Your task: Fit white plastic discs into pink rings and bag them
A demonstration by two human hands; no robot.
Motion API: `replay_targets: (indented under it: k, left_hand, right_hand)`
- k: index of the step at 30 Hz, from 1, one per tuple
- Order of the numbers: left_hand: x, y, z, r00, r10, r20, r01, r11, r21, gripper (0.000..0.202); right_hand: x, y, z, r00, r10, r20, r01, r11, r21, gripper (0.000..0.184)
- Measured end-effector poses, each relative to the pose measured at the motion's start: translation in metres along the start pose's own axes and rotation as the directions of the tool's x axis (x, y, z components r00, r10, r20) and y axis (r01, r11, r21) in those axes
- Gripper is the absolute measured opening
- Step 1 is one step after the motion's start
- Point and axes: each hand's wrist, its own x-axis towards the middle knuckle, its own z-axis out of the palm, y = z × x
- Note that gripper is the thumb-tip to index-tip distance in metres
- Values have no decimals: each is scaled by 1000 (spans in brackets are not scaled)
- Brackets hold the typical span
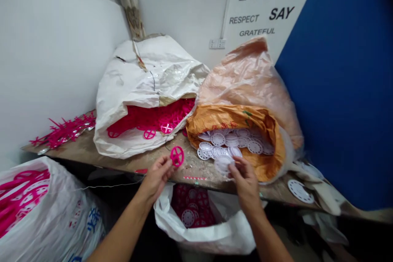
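Note:
My left hand (161,170) pinches a pink spoked plastic wheel (177,156) by its edge, just above the table's front edge. My right hand (245,172) is closed on a white plastic disc (224,164), which is blurred. That disc is in front of a heap of white discs with holes around their rims (217,139). The heap spills from the mouth of an orange-lined sack (278,147). Behind my left hand lies a white sack (144,77) full of pink wheels (144,116). Below both hands hangs a white bag (215,235) holding pink parts and white discs.
A bag of pink parts (21,200) stands at the lower left. Pink sprue-like pieces (64,129) lie on the table's left end. One white disc (300,191) rests near the right edge. A blue panel (346,90) bounds the right side.

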Motion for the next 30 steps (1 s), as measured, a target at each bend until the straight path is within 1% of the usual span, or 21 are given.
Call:
replay_targets:
  k: [1, 2, 3, 4, 5, 7, 9, 11, 13, 14, 16, 18, 19, 21, 22, 24, 25, 27, 28, 30]
  left_hand:
    - [-19, -1, 18, 986, -116, 123, 141, 965, -221, 25]
    - [-35, -2, 35, 963, -182, 200, 243, 906, -347, 26]
    - [-47, -4, 49, 941, -230, 250, 322, 839, -439, 29]
    - [-57, -6, 61, 935, -254, 248, 345, 813, -468, 32]
    - [-63, -8, 69, 940, -264, 215, 336, 821, -462, 35]
    - [-69, -13, 78, 959, -246, 139, 280, 886, -369, 41]
    - [-70, -17, 78, 981, -158, 110, 178, 962, -208, 41]
    - [-70, -17, 75, 992, -29, 124, 30, 999, -10, 35]
    - [-71, -16, 72, 984, 92, 151, -117, 980, 164, 29]
    - [-72, -14, 72, 978, 129, 165, -165, 960, 226, 27]
    - [-73, -13, 73, 971, 157, 179, -204, 937, 283, 27]
    - [-73, -13, 74, 975, 138, 174, -181, 947, 264, 28]
    - [-74, -14, 75, 979, 105, 174, -144, 963, 228, 30]
    - [-75, -17, 75, 979, -8, 205, -15, 994, 112, 39]
    - [-76, -18, 75, 970, -73, 231, 62, 997, 53, 45]
    - [-78, -20, 74, 948, -166, 271, 181, 983, -33, 54]
    - [-79, -21, 73, 943, -186, 278, 209, 976, -55, 54]
    - [-80, -23, 73, 946, -180, 269, 206, 976, -68, 50]
    - [-80, -24, 73, 950, -174, 259, 198, 978, -69, 49]
    - [-80, -26, 71, 952, -182, 244, 201, 978, -52, 50]
  right_hand:
    - [-10, -6, 12, 995, 28, 91, -33, 998, 54, 35]
    - [-19, -10, 21, 985, 20, 171, -35, 996, 80, 31]
    - [-27, -13, 28, 974, -11, 225, -5, 998, 69, 28]
    - [-33, -15, 31, 966, -47, 256, 38, 999, 38, 24]
    - [-37, -16, 32, 961, -85, 265, 89, 996, -4, 22]
    - [-41, -14, 26, 956, -149, 254, 175, 981, -81, 20]
    - [-42, -13, 17, 946, -176, 274, 207, 974, -90, 21]
    - [-42, -12, 10, 926, -167, 338, 201, 977, -67, 23]
    - [-41, -11, 7, 906, -125, 405, 162, 985, -58, 21]
    - [-40, -11, 6, 899, -103, 426, 142, 988, -60, 20]
    - [-39, -11, 6, 893, -77, 443, 118, 991, -67, 17]
    - [-39, -10, 8, 904, -55, 425, 89, 994, -60, 15]
    - [-39, -10, 9, 912, -29, 410, 51, 998, -42, 15]
    - [-40, -11, 9, 919, 49, 391, -66, 997, 29, 17]
    - [-41, -11, 9, 912, 91, 401, -129, 989, 70, 17]
    - [-43, -12, 9, 872, 133, 471, -213, 970, 119, 20]
    - [-45, -11, 9, 850, 128, 511, -218, 969, 119, 23]
    - [-50, -10, 11, 825, 102, 556, -181, 979, 89, 33]
    - [-53, -9, 12, 827, 89, 555, -154, 986, 71, 35]
    - [-57, -8, 16, 845, 72, 529, -105, 994, 31, 32]
